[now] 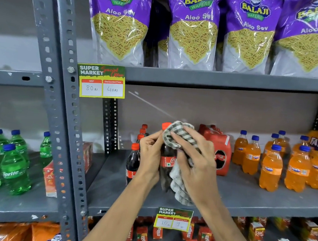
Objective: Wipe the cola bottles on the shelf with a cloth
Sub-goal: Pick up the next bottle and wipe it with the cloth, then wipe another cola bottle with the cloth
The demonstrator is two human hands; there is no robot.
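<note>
The grey metal shelf [243, 201] carried the drinks: a shrink-wrapped cola pack [218, 149] stood far back to the right, orange soda bottles [270, 165] filled the right end, and a short file of cola bottles [133, 162] ran from near to far at the left. In front of these, one cola bottle [167, 162] was held upright at about the shelf's near middle; whether its base touched the shelf could not be told, as the cloth hid it.

The left hand [149, 154] was closed round the bottle's left side at shoulder height, fingers curled against it. The right hand [193, 155] was spread and half closed over a striped cloth [179, 135], pressing it to the bottle's right side, with cloth bunched over the neck just beside the red cap [166, 125] and a tail hanging low.

To do this step well, the left hand probably needed to hold firm and turn the bottle while the right drew the cloth from cap down past the label, so every side was covered. The loose tail looked liable to brush the neighbouring bottles, so gathering it up seemed wise.
</note>
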